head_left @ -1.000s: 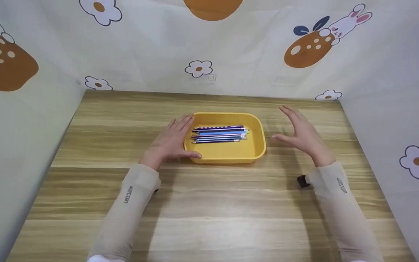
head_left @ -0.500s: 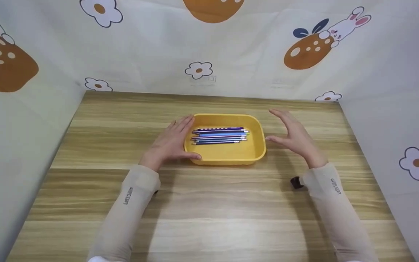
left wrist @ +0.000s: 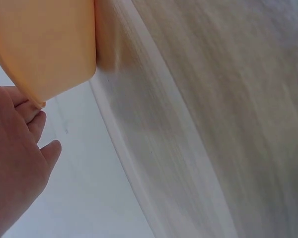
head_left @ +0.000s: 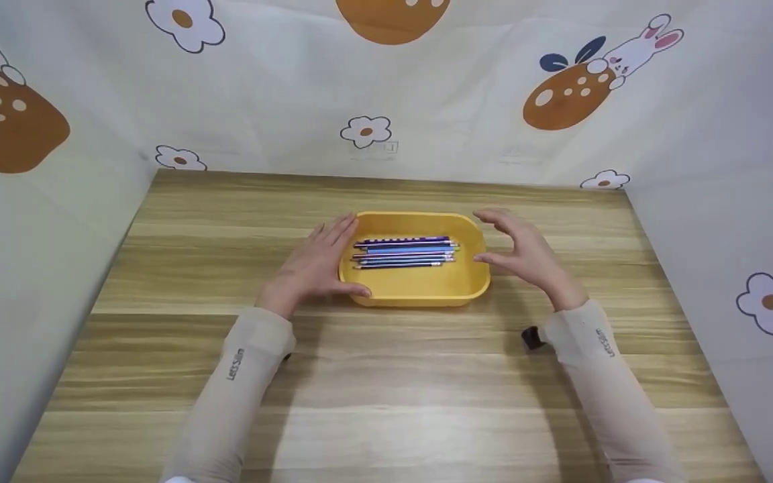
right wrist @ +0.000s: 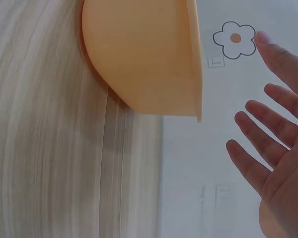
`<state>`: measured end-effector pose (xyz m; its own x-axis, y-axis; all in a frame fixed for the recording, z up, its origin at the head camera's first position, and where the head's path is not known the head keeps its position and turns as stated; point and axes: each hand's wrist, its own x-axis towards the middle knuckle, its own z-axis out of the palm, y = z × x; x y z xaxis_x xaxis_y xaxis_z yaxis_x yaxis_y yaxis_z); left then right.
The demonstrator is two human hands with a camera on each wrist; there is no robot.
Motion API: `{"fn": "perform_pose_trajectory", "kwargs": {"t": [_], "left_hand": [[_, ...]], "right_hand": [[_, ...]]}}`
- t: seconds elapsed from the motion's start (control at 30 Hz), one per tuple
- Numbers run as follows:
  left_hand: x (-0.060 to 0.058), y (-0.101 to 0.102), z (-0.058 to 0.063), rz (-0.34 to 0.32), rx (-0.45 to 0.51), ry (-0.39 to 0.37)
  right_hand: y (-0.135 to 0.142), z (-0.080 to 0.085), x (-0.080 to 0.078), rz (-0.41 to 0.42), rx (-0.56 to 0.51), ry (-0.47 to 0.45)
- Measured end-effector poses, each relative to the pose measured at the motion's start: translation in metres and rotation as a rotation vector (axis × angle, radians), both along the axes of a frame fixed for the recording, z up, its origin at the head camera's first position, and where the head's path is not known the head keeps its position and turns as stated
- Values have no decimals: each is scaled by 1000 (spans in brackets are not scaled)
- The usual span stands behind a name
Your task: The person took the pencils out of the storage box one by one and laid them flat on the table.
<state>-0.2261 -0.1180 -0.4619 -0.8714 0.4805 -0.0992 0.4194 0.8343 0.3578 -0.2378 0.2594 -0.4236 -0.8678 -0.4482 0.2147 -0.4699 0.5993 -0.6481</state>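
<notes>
In the head view a yellow plastic tray (head_left: 413,300) stands on the wooden table, with several pencils (head_left: 403,253) lying side by side in it. My left hand (head_left: 316,260) is at its left end, fingers extended along the rim and thumb at the front left corner. The left wrist view shows fingertips right at the rim of the tray (left wrist: 49,44). My right hand (head_left: 524,251) hovers by the right end, thumb and fingers spread, overlapping the rim from above. In the right wrist view, a gap lies between the right hand (right wrist: 283,144) and the tray (right wrist: 144,54).
Wood-grain table (head_left: 386,389) extends around the tray. A pale cloth backdrop (head_left: 453,87) printed with flowers and rabbits rises behind it and along both sides. A black wrist camera (head_left: 532,337) shows under the right sleeve.
My right hand has moved left, from beside the tray to over its right rim. The left hand stays at the left end; tray and pencils have not moved on the table.
</notes>
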Motion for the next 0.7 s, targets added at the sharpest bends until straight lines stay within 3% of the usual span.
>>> {"fn": "perform_pose_trajectory", "kwargs": {"t": [0.53,0.7], "left_hand": [[-1,1,-1,-12,8,8],[-1,0,-1,-5,-3,6]], "right_hand": [[-32,-4,0,75,-9,-55],[-42,-9,-1,133,-29,-57]]}}
